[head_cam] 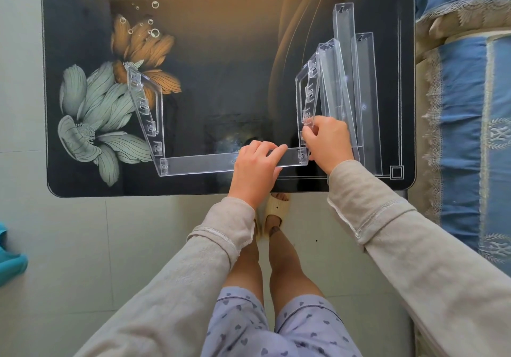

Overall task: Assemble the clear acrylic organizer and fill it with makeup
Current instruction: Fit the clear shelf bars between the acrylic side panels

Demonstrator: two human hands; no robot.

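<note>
Near the front edge of the table (221, 80), the left side panel (145, 107) meets the long front tray (199, 164) at its left end. My left hand (255, 168) grips this tray, fingers curled over it. My right hand (329, 142) pinches the lower end of the right side panel (307, 91). The spare trays (356, 88) lie just beside it, toward the right edge.

Our left arm (177, 273) and right arm (414, 240), sleeved in grey, stretch forward. Our left hand (255, 170) grips the clear strip (199, 164) near its right end, fingers curled over its far edge. Our right hand (327, 142), just past that end, pinches the side panel (307, 99) standing there.
</note>
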